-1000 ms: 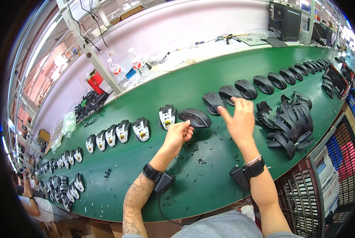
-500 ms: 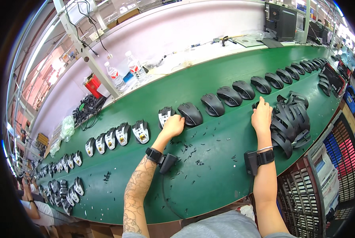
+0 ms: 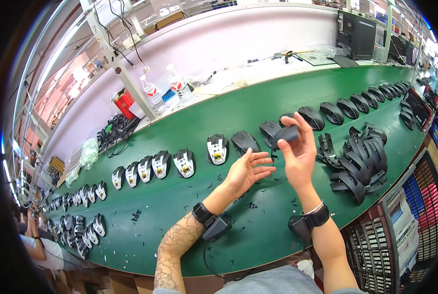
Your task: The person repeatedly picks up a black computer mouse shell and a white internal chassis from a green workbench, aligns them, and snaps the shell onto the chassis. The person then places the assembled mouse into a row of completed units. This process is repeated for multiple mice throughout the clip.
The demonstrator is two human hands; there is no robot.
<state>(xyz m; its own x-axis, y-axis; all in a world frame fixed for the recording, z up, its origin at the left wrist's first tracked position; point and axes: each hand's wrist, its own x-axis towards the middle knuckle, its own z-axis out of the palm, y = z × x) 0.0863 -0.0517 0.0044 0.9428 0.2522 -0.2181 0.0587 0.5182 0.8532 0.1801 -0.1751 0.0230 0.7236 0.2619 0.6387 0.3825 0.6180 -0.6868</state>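
My right hand (image 3: 301,159) is raised over the green bench, its thumb and fingers closed round a small black curved mouse cover (image 3: 286,134). To its left, my left hand (image 3: 246,174) is open, fingers stretched toward the cover but apart from it. Behind the hands runs a row of black computer mice (image 3: 311,118), one of them partly hidden by my right hand. Just beyond my left fingers sits a black mouse (image 3: 245,142). Left of that one lies a mouse with its white inside exposed (image 3: 217,149). A pile of black mouse shells (image 3: 363,157) lies right of my right hand.
Tiny black bits (image 3: 252,205) are scattered on the green bench (image 3: 170,225). More white-and-black mice (image 3: 183,163) line up at left. Water bottles (image 3: 179,84) stand on the back ledge. Dark plastic crates (image 3: 371,245) sit at the right edge. Another person's arm (image 3: 34,235) shows at far left.
My right hand has come left from beside the shell pile and now holds up the mouse cover. My left hand has left the white-inside mouse, moved right and opened. The view has shifted slightly.
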